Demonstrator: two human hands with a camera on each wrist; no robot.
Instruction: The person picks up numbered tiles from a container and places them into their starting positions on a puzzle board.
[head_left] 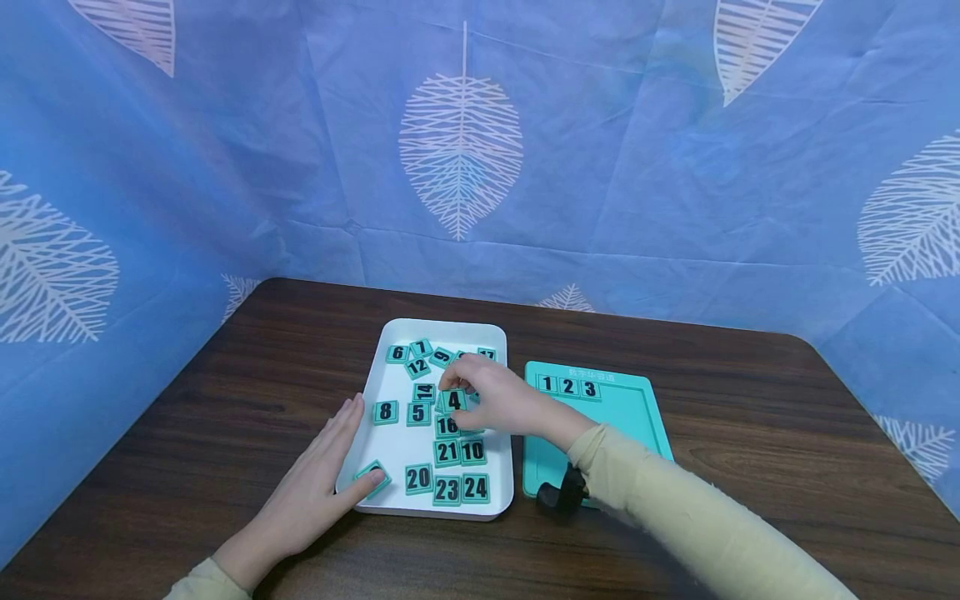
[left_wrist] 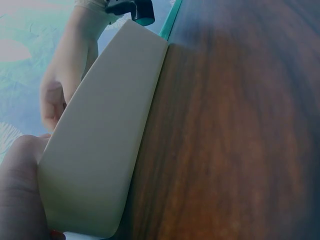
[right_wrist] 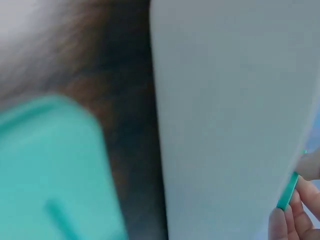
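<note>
My right hand (head_left: pixel 491 396) pinches the teal number tile 4 (head_left: pixel 453 401) between thumb and fingers, over the white tray (head_left: pixel 390 450). In the right wrist view the same tile (right_wrist: pixel 287 192) shows edge-on at the fingertips. My left hand (head_left: pixel 318 479) lies along the tray's left side with its fingers straight. Its thumb reaches over the rim and rests on a tile (head_left: pixel 372 479) in the near left corner, hiding that tile's number. Around the right hand lie tiles 5 (head_left: pixel 418 413), 14 (head_left: pixel 423 392) and 16 (head_left: pixel 447 427); others are partly covered.
Right of the tray lies a teal frame board (head_left: pixel 532 467) with tiles 1 (head_left: pixel 547 383), 2 (head_left: pixel 568 387) and 3 (head_left: pixel 590 390) in its top row. A black strap device (head_left: pixel 564 492) on the right wrist hangs over it. Several more tiles lie about the tray.
</note>
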